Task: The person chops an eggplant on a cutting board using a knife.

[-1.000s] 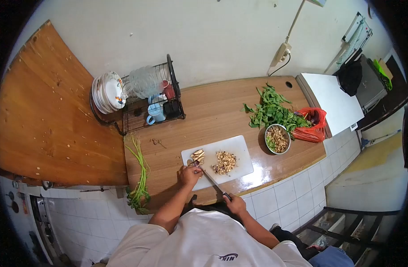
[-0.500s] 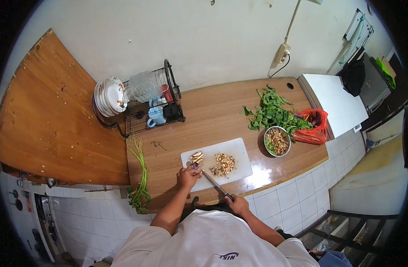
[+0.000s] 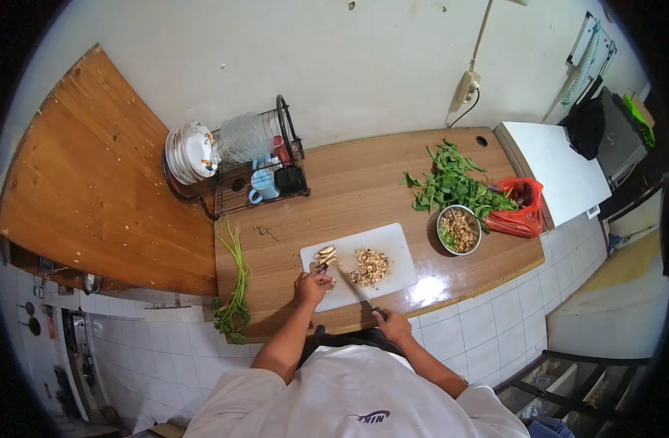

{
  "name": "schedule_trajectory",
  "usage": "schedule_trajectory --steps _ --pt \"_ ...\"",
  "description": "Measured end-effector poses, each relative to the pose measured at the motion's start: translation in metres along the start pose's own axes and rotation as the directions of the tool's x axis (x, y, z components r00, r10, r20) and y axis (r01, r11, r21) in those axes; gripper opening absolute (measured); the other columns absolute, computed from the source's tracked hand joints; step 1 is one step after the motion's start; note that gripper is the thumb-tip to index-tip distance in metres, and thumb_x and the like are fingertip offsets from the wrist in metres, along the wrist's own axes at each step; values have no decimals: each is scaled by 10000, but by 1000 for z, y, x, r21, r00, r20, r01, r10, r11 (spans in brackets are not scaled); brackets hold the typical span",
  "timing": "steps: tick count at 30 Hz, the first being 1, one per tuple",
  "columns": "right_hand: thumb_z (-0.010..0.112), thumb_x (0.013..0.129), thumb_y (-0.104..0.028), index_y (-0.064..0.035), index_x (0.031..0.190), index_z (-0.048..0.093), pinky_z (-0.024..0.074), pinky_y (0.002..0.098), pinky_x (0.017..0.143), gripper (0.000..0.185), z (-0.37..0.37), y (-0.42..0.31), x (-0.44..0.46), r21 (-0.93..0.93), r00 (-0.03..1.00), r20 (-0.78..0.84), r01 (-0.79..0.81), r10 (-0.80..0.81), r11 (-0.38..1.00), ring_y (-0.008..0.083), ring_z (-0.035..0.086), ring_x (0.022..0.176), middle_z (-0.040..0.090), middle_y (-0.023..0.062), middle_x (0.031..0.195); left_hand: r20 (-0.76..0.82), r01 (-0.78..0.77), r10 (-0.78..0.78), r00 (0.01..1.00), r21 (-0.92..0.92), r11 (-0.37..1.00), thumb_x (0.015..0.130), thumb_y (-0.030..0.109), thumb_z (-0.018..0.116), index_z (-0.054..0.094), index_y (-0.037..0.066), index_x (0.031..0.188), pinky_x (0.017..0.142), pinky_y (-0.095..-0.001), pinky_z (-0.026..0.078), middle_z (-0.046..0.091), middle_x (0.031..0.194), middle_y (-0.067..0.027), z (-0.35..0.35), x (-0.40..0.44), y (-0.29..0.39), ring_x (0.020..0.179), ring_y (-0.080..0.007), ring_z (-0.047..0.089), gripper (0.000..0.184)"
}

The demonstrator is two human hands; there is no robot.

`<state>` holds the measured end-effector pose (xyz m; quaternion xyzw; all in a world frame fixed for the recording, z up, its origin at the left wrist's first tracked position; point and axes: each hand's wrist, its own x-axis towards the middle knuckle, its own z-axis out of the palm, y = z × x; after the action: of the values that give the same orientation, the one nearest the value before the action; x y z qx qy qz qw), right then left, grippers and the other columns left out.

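My left hand (image 3: 315,287) is closed over the left part of the white cutting board (image 3: 398,279), its fingertips pinching a small purple-skinned eggplant piece (image 3: 321,269). Just beyond those fingers lie pale cut eggplant strips (image 3: 326,255). A heap of diced eggplant (image 3: 371,267) sits in the middle of the board. Wrapped round the dark handle of a knife (image 3: 360,292), my right hand (image 3: 394,326) is at the board's near edge. The blade points away and leftward, its tip beside the left edge of the heap.
A metal bowl (image 3: 458,250) with diced pieces and chopped green stands right of the board, beside leafy greens (image 3: 451,179) and a red plastic bag (image 3: 520,221). Long green stems (image 3: 237,274) lie at the left edge. A dish rack (image 3: 298,157) holds plates, glasses and mugs.
The knife has moved away from my left fingers, its blade swinging toward the diced heap. My left hand keeps its hold on the eggplant piece. The whole view has shifted slightly.
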<state>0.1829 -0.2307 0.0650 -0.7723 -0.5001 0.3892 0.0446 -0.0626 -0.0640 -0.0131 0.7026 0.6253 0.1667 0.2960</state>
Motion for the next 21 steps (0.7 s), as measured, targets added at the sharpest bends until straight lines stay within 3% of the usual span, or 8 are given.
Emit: schedule_trajectory --steps 3,6,10,16,19,21 --pt "489 979 -643 -110 1122 722 550 526 827 599 -2 15 -3 66 999 -40 17 -14 998 440 692 964 728 236 975 -29 21 -21 999 -11 1000 694 392 892 826 244 853 846 -406 525 737 832 -15 0 -2 1 947 -247 646 227" --pt "493 980 -635 -113 1144 723 550 521 842 593 -2 15 -6 8 995 80 60 -60 998 436 693 974 729 236 986 -65 -26 27 998 16 1000 707 375 887 826 226 849 855 -410 527 739 819 -10 4 -1 -3 950 -246 648 214" --pt "462 976 -667 -124 1211 710 542 497 902 642 2 10 -13 56 993 108 43 -49 998 405 693 1032 735 217 1041 -103 -75 76 992 14 997 713 353 881 825 212 847 856 -413 526 748 852 -4 4 -2 -4 959 -251 649 203" --pt "454 981 -669 -140 1253 690 538 499 910 640 9 7 -9 30 994 111 -3 0 1000 404 688 1056 729 220 1077 -31 -63 62 998 -24 998 724 358 860 823 210 829 882 -416 505 757 884 12 5 1 -8 995 -243 638 186" --pt "451 987 -657 -138 1276 677 538 501 914 635 22 3 2 25 989 150 -2 -2 1000 406 685 1063 726 223 1092 -42 -62 65 997 61 996 739 372 845 824 216 827 902 -416 491 755 884 22 4 -2 -3 1012 -235 629 181" --pt "450 989 -651 -141 1280 674 537 504 917 628 22 8 -4 45 987 158 -16 9 999 408 682 1068 725 223 1099 13 -41 41 999 -6 999 748 366 835 826 221 831 915 -419 482 750 873 28 -1 0 -4 1022 -233 624 167"
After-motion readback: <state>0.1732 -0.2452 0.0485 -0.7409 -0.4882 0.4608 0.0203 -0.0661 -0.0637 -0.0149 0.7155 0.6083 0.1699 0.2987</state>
